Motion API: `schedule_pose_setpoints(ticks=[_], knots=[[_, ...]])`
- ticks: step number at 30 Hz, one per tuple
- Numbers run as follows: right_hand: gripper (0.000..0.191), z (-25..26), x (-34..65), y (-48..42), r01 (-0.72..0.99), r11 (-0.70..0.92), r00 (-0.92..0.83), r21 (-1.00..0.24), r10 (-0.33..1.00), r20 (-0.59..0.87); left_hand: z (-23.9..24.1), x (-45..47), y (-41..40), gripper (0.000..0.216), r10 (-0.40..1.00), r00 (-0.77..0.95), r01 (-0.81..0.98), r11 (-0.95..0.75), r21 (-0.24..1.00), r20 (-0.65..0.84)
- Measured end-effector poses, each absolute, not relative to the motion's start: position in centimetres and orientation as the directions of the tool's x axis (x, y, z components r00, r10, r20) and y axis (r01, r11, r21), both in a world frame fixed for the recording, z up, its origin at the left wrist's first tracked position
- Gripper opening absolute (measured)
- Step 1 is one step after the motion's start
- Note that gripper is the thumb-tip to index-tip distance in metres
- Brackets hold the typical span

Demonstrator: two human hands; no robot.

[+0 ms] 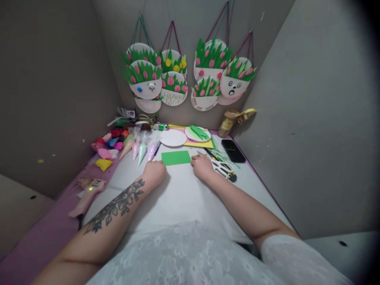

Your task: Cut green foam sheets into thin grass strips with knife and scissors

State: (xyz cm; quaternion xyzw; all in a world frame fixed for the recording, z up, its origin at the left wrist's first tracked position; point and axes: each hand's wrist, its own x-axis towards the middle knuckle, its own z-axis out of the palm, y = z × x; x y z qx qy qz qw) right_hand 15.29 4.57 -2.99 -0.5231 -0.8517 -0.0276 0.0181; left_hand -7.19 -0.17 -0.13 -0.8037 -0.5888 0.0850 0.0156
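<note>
A small green paper rectangle (175, 157) lies flat on the white table (178, 198). My left hand (154, 172) rests at its near left corner, fingers curled under. At the paper's right edge sits my right hand (202, 165), fingers bent and touching that edge. Whether either hand grips the paper is hidden. White-handled scissors (223, 169) lie just right of my right hand.
A blank paper plate (173, 138) and a plate with green cut paper (198, 133) on a yellow sheet lie behind. Pastel piping bags (141, 151) and coloured clay (109, 144) are left, a black phone (233, 150) right. Decorated plates (184, 75) hang on the wall.
</note>
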Motion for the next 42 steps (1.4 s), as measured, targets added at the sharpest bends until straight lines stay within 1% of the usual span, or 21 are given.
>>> schedule_pose_setpoints(ticks=[3, 5, 7, 9, 11, 13, 15, 18, 21, 25, 31, 33, 36, 39, 42], knots=[[0.026, -3.2, 15.3, 4.9, 0.902, 0.432, -0.430, -0.008, 0.899, 0.080, 0.3, -7.6, -0.2, 0.032, 0.966, 0.222, 0.967, -0.236, -0.096, -0.134], [0.030, -3.4, 15.5, 5.1, 0.911, 0.407, -0.398, -0.066, 0.910, 0.118, 0.5, -8.0, -0.2, 0.031, 0.976, 0.172, 0.981, -0.183, -0.071, -0.137], [0.036, -3.4, 15.5, 5.1, 0.909, 0.392, -0.364, -0.141, 0.912, 0.188, 0.6, -8.3, -0.1, 0.032, 0.986, 0.129, 0.990, -0.134, -0.043, -0.102], [0.039, -3.5, 15.2, 4.9, 0.873, 0.439, -0.387, -0.212, 0.889, 0.245, 0.4, -8.1, -0.1, 0.035, 0.993, 0.120, 0.993, -0.120, 0.000, -0.025], [0.040, -3.6, 14.5, 4.4, 0.802, 0.539, -0.476, -0.258, 0.837, 0.269, -0.1, -7.5, -0.2, 0.039, 0.985, 0.170, 0.984, -0.171, 0.046, 0.033], [0.041, -3.7, 13.4, 3.8, 0.728, 0.629, -0.577, -0.271, 0.777, 0.253, -0.8, -6.5, -0.4, 0.045, 0.965, 0.261, 0.964, -0.261, 0.052, 0.011], [0.046, -4.0, 12.4, 3.2, 0.692, 0.674, -0.639, -0.258, 0.739, 0.216, -1.4, -5.7, -0.4, 0.051, 0.952, 0.306, 0.952, -0.305, 0.036, -0.025], [0.051, -4.1, 11.5, 2.8, 0.696, 0.686, -0.676, -0.211, 0.726, 0.127, -1.8, -5.2, -0.4, 0.049, 0.945, 0.321, 0.947, -0.321, 0.014, -0.062], [0.054, -3.8, 11.6, 2.7, 0.729, 0.661, -0.664, -0.178, 0.746, 0.047, -1.5, -5.3, -0.4, 0.044, 0.937, 0.337, 0.941, -0.338, 0.000, -0.091], [0.053, -3.2, 12.3, 2.5, 0.802, 0.585, -0.590, -0.121, 0.807, -0.012, -0.6, -5.6, -0.7, 0.041, 0.940, 0.312, 0.948, -0.317, -0.017, -0.137], [0.054, -2.6, 13.7, 2.9, 0.875, 0.482, -0.485, -0.053, 0.872, -0.063, 0.7, -5.3, -0.8, 0.042, 0.953, 0.197, 0.974, -0.218, -0.068, -0.230], [0.055, -2.5, 14.0, 3.0, 0.885, 0.464, -0.465, -0.035, 0.881, -0.083, 1.0, -5.0, -0.7, 0.042, 0.958, 0.150, 0.982, -0.174, -0.080, -0.244], [0.051, -2.2, 13.9, 3.0, 0.895, 0.445, -0.444, 0.006, 0.893, -0.075, 1.2, -4.8, -0.7, 0.041, 0.962, 0.099, 0.987, -0.128, -0.097, -0.256], [0.045, -2.0, 13.7, 2.8, 0.907, 0.419, -0.416, 0.046, 0.907, -0.056, 1.1, -4.9, -0.7, 0.041, 0.962, 0.110, 0.985, -0.139, -0.100, -0.250], [0.037, -2.0, 14.0, 3.3, 0.908, 0.416, -0.414, 0.048, 0.909, -0.049, 0.7, -5.8, -0.5, 0.042, 0.969, 0.139, 0.983, -0.160, -0.086, -0.205]])
